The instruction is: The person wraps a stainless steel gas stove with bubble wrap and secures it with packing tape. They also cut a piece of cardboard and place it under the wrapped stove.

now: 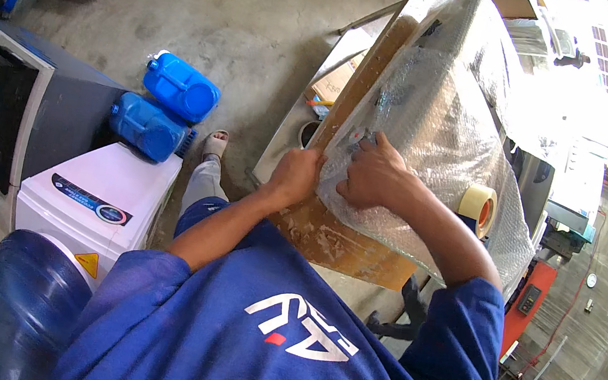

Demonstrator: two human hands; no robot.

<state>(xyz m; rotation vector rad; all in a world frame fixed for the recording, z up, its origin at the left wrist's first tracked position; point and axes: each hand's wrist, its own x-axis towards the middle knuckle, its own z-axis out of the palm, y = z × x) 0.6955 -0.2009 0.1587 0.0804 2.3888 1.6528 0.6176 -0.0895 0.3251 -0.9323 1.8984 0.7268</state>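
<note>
A sheet of clear bubble wrap (pixel 443 101) covers a bulky, pale object on a brown wooden tabletop (pixel 342 247). My left hand (pixel 295 178) is closed in a fist at the tabletop's left edge, next to the wrap's border; what its fingers grip is hidden. My right hand (pixel 379 171) rests on the wrap a little farther right, its fingers curled in and pressed down. A small dark thing shows by its fingertips, too unclear to name. Right of that hand, a roll of yellowish tape (pixel 476 209) stands on the wrap beside my forearm.
Two blue jerrycans (pixel 182 87) stand on the concrete floor to the left. Nearer are a white box-shaped appliance (pixel 95 194) and a large blue water bottle (pixel 19 305). A lower shelf (pixel 308 112) holds cardboard under the tabletop. A red object (pixel 530 302) lies at the right.
</note>
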